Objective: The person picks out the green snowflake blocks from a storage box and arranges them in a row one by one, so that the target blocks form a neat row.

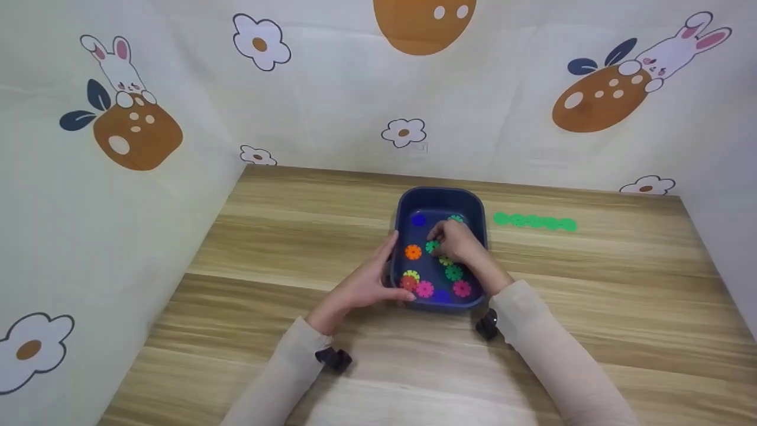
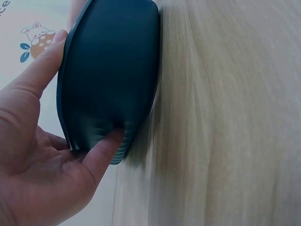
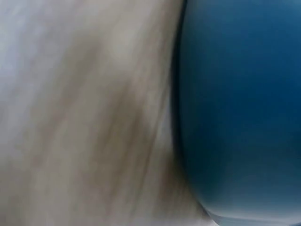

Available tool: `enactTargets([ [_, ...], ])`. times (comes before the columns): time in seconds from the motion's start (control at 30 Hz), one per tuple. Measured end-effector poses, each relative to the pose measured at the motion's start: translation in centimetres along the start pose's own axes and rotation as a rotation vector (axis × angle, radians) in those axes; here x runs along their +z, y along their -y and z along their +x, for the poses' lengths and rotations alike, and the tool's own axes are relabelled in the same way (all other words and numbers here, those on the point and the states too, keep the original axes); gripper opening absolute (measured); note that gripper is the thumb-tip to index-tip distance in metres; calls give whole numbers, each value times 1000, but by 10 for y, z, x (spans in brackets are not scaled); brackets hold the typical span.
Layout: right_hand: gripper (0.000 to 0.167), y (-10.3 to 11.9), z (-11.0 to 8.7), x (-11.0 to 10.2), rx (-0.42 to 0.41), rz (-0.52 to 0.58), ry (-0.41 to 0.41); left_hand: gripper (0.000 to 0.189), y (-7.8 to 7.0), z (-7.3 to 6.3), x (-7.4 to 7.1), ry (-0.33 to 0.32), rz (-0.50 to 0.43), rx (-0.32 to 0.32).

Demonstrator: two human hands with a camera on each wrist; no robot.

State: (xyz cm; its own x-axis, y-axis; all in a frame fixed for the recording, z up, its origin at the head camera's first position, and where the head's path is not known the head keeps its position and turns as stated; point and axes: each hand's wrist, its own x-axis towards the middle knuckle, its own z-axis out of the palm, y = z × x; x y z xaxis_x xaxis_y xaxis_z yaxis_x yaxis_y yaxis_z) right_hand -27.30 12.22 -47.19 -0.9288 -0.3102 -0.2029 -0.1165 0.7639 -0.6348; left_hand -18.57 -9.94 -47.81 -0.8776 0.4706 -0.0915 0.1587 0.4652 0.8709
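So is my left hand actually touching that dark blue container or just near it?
Touching: the left wrist view shows the left hand against the dark blue container, one fingertip meeting its ribbed outer wall.

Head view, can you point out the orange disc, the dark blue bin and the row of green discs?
Orange disc (image 1: 413,252): head view, on its middle.
Dark blue bin (image 1: 442,200): head view, on its far inner wall.
Row of green discs (image 1: 534,221): head view, on its middle disc.

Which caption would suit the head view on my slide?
Left grip on a dark blue bin; right grip at a green disc inside.
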Motion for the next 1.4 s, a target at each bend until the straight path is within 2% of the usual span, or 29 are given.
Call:
enactTargets([
  [0.13, 20, 0, 1, 2, -4, -27, -3, 119, 0, -1, -1, 1, 16, 4],
  [0.3, 30, 1, 1, 3, 3, -22, -5, 119, 0, -1, 0, -6, 22, -10],
  [0.57, 21, -2, -3, 5, -50, -40, -75, 119, 0, -3, 2, -9, 27, -36],
  [0.77, 20, 1, -5, 3, -60, 81, -134, 120, -2, -3, 1, -1, 23, -42],
  [0.97, 12, 3, -6, -4, -109, 195, -226, 121, -1, -1, 0, -1, 7, -12],
  [1.1, 12, 2, -9, -10, -134, 248, -272, 122, -1, -2, 1, -1, -5, 0],
  [1.4, 18, -6, -16, -39, -120, 347, -315, 121, -2, -1, 0, -8, -6, -13],
])
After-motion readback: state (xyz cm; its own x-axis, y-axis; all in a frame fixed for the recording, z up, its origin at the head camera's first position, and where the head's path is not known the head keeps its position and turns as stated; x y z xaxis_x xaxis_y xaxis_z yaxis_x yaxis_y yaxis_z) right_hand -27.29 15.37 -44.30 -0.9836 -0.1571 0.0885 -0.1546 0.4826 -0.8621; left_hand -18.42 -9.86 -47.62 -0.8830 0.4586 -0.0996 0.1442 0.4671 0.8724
